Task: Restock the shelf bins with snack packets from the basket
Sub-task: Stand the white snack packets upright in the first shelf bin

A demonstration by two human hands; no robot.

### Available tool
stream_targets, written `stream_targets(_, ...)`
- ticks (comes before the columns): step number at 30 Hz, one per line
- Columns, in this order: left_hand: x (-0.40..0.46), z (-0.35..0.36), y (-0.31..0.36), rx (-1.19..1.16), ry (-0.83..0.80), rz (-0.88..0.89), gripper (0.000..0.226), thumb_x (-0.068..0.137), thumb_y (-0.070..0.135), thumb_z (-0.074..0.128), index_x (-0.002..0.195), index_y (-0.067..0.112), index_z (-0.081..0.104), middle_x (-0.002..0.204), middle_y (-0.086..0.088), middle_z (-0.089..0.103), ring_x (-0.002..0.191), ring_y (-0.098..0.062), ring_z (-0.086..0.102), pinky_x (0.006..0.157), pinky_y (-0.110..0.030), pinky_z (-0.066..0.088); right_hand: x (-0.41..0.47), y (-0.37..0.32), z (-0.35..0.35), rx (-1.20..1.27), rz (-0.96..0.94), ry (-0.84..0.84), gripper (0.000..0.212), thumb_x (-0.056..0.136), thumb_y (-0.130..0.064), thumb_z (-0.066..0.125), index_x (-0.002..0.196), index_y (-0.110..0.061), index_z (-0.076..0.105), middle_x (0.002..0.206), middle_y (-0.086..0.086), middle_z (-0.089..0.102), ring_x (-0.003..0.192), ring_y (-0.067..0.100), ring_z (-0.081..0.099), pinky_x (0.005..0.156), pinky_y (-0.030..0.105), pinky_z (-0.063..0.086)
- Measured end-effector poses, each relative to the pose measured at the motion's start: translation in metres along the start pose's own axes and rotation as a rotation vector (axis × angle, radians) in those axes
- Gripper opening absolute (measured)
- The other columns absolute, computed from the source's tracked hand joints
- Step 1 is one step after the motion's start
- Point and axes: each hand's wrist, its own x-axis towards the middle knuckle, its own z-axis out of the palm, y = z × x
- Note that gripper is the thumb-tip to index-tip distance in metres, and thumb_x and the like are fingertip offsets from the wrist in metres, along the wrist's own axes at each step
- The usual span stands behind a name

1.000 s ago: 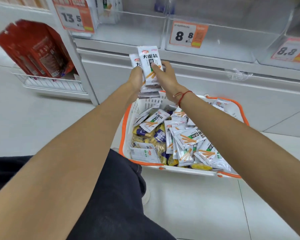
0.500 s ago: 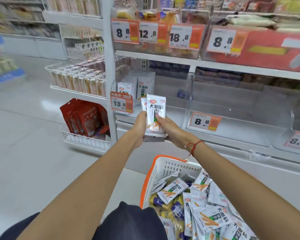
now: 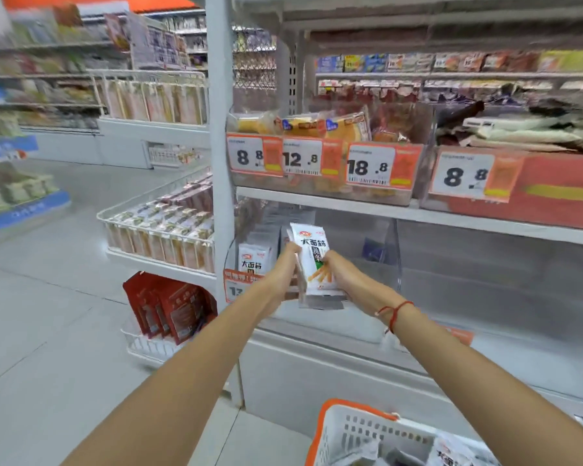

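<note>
Snack packets (image 3: 312, 264), white, upright between both hands

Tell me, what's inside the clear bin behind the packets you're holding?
Inside the clear bin, matching white packets stand upright at its left. The held stack of packets and both hands, left and right, cover the middle.

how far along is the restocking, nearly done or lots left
Early on. A few white packets already stand in the clear bin. Left hand and right hand hold a stack of packets at its front. The basket still holds packets, and the bins to the right look empty.
</note>
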Motion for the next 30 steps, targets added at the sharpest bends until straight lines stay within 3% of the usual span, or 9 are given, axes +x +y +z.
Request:
stream_targets(4, 0.040, -0.007, 0.029, 0.082, -0.038, -0.030, 0.026, 0.091, 0.028, 0.040, 0.074, 0.013, 0.054, 0.065, -0.003, 0.054, 0.060, -0.017, 0.047, 0.064, -0.028, 0.041, 0.045, -0.012, -0.017, 0.099, 0.075, 0.027, 0.027, 0.095, -0.017, 0.033, 0.076, -0.014, 0.052, 0.051, -0.001, 0.057, 0.058, 0.015, 0.051, 0.062, 0.026, 0.039)
stream_targets(7, 0.066, -0.016, 0.040, 0.282, -0.057, 0.012, 0.009, 0.084, 0.015, 0.052, 0.086, 0.006, 0.054, 0.082, -0.017, 0.047, 0.075, -0.026, 0.050, 0.073, -0.033, 0.046, 0.073, -0.014, -0.015, 0.043, 0.086, 0.036, 0.022, 0.091, -0.016, 0.041, 0.071, -0.015, 0.048, 0.065, 0.005, 0.051, 0.060, 0.018, 0.045, 0.060, 0.027, 0.035)
stream_targets(10, 0.096, -0.027, 0.034, 0.541, -0.060, 0.138, 0.028, 0.081, 0.004, 0.062, 0.107, -0.006, 0.061, 0.091, -0.020, 0.056, 0.089, -0.024, 0.057, 0.074, -0.025, 0.047, 0.101, 0.004, -0.004, -0.070, -0.013, 0.008, 0.022, 0.073, -0.018, 0.056, 0.093, -0.010, 0.061, 0.089, 0.016, 0.067, 0.081, 0.026, 0.063, 0.075, 0.035, 0.050)
stream_targets(12, 0.106, -0.031, 0.026, 0.696, -0.064, 0.185, 0.006, 0.083, -0.003, 0.063, 0.088, 0.001, 0.063, 0.078, -0.004, 0.058, 0.075, -0.016, 0.054, 0.055, -0.016, 0.042, 0.114, 0.021, 0.004, -0.109, -0.056, -0.027, 0.035, 0.074, -0.008, 0.058, 0.109, -0.008, 0.061, 0.103, 0.016, 0.069, 0.096, 0.024, 0.066, 0.082, 0.037, 0.056)
stream_targets(18, 0.137, -0.042, 0.002, 0.936, 0.124, 0.276, 0.023, 0.074, 0.006, 0.073, 0.069, 0.007, 0.050, 0.071, -0.009, 0.056, 0.073, -0.027, 0.057, 0.054, -0.029, 0.039, 0.137, 0.043, 0.026, -0.262, -0.044, 0.039, 0.040, 0.081, 0.008, 0.056, 0.117, 0.003, 0.041, 0.123, 0.018, 0.050, 0.116, 0.032, 0.053, 0.091, 0.044, 0.051)
stream_targets(20, 0.135, -0.041, 0.001, 1.057, 0.217, 0.383, 0.014, 0.076, 0.002, 0.066, 0.089, 0.004, 0.060, 0.080, -0.012, 0.063, 0.083, -0.032, 0.062, 0.061, -0.033, 0.045, 0.143, 0.051, 0.032, -0.302, -0.002, 0.039, 0.018, 0.088, 0.008, 0.048, 0.102, -0.003, 0.047, 0.117, 0.018, 0.054, 0.111, 0.032, 0.056, 0.085, 0.039, 0.053)
stream_targets(23, 0.133, -0.042, 0.001, 1.358, 0.366, 0.575, 0.047, 0.080, -0.002, 0.060, 0.124, 0.014, 0.053, 0.106, -0.011, 0.065, 0.102, -0.034, 0.060, 0.073, -0.039, 0.047, 0.156, 0.060, 0.041, -0.389, -0.004, 0.038, 0.023, 0.090, -0.001, 0.049, 0.112, -0.001, 0.054, 0.116, 0.016, 0.061, 0.104, 0.030, 0.062, 0.064, 0.029, 0.052)
stream_targets(27, 0.139, -0.046, 0.002, 1.798, 0.323, 0.677, 0.075, 0.079, 0.014, 0.072, 0.144, 0.020, 0.034, 0.143, -0.004, 0.041, 0.132, -0.025, 0.035, 0.099, -0.038, 0.038, 0.162, 0.058, 0.040, -0.457, 0.088, 0.103, 0.039, 0.084, -0.015, 0.063, 0.121, -0.009, 0.054, 0.119, 0.014, 0.058, 0.106, 0.033, 0.061, 0.086, 0.044, 0.055)
stream_targets(30, 0.146, -0.048, -0.002, 1.862, 0.272, 0.608, 0.083, 0.081, 0.029, 0.072, 0.147, 0.020, 0.022, 0.149, -0.003, 0.032, 0.136, -0.025, 0.028, 0.106, -0.039, 0.029, 0.166, 0.058, 0.045, -0.403, 0.147, 0.072, 0.036, 0.084, -0.005, 0.061, 0.119, -0.006, 0.051, 0.110, 0.015, 0.062, 0.097, 0.031, 0.066, 0.082, 0.044, 0.057)
